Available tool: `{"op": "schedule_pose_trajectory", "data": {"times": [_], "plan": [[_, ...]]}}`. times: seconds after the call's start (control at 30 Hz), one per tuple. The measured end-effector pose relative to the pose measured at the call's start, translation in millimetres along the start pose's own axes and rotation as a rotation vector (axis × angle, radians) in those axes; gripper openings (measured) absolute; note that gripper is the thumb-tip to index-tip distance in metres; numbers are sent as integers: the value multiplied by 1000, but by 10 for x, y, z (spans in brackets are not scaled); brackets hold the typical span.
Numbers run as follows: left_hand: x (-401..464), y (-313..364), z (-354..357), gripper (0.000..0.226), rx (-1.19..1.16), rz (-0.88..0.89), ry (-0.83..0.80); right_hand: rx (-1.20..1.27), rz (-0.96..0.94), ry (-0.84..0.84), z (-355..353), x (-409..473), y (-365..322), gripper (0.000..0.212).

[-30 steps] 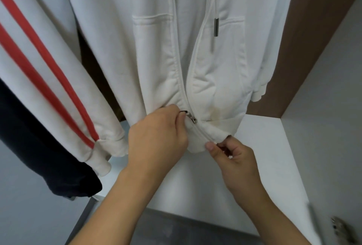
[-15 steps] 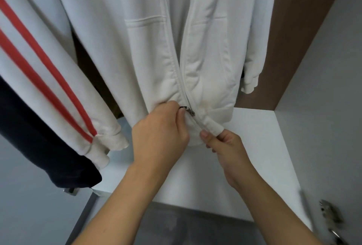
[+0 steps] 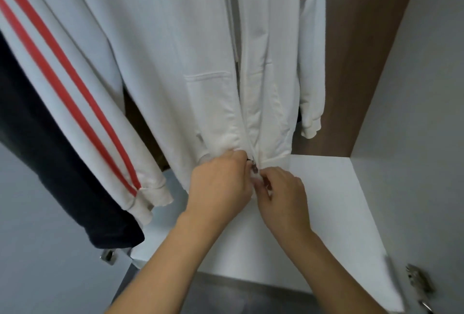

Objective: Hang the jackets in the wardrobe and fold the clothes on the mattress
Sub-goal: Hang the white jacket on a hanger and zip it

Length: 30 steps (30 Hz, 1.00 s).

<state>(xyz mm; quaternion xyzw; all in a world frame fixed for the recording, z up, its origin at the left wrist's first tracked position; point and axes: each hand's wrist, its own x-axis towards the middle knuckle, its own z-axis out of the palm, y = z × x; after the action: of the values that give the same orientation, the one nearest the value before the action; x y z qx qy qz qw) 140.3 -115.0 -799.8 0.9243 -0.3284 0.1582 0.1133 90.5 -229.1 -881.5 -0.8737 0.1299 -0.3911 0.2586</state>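
Now both hands are meeting at the bottom hem of the white jacket [image 3: 206,70], which is hanging inside the wardrobe [image 3: 371,67]. The left hand [image 3: 221,183] is gripping the hem on its side of the zipper [image 3: 254,166], with the fingers curled into the cloth, and the right hand [image 3: 283,193] is pinching the other side of the hem just beside it, so the two hands are almost touching each other. The small metal zipper piece is sitting between them at the lowest edge. The jacket's sleeve with red stripes [image 3: 82,102] is hanging on the left, and a dark garment [image 3: 42,163] is hanging behind this sleeve, close to it. The other sleeve [image 3: 311,102] is hanging on the right, near the brown back wall. Under the hem, the white shelf [image 3: 331,213] is lying open, and there is free room to the right up to the white side panel [image 3: 426,138]. A metal hinge [image 3: 419,281] is showing at the lower right edge.
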Motion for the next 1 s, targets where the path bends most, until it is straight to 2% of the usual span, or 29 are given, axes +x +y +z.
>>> {"op": "schedule_pose_trajectory", "data": {"times": [0.07, 0.17, 0.23, 0.33, 0.4, 0.5, 0.6, 0.67, 0.73, 0.8, 0.87, 0.93, 1.0], "plan": [[135, -8, -170, 29, 16, -37, 54, 35, 76, -15, -21, -10, -14, 30], [343, 9, -520, 28, -39, -81, 287, 58, 195, -77, -76, 22, -14, 32], [433, 69, -723, 26, -72, -52, 374, 79, 276, -166, -140, 109, -90, 32], [522, 203, -877, 24, -13, 66, 297, 192, 266, -123, -287, 425, -377, 34], [592, 244, -894, 19, 35, 101, 253, 176, 212, -96, -353, 692, -533, 44], [735, 255, -1048, 12, 65, 91, 334, 76, 281, -233, -344, 843, -510, 42], [909, 246, -1413, 15, 16, 44, 533, 15, 401, -406, -295, 803, -341, 43], [1019, 267, -1652, 16, 4, 54, 597, 19, 378, -450, -385, 951, -363, 36], [1098, 313, -1820, 14, 37, 106, 577, 113, 280, -354, -597, 1236, -566, 31], [1185, 377, -1946, 9, 125, 173, 531, 211, 178, -166, -828, 1543, -816, 29], [1271, 441, -2082, 9, 182, 218, 529, 160, 113, -70, -967, 1783, -986, 41], [1356, 498, -2263, 10, 177, 228, 595, 54, 175, -209, -988, 1952, -991, 41], [1467, 505, -2459, 6, 164, 207, 673, -2, 275, -459, -1038, 2061, -968, 33]]}}
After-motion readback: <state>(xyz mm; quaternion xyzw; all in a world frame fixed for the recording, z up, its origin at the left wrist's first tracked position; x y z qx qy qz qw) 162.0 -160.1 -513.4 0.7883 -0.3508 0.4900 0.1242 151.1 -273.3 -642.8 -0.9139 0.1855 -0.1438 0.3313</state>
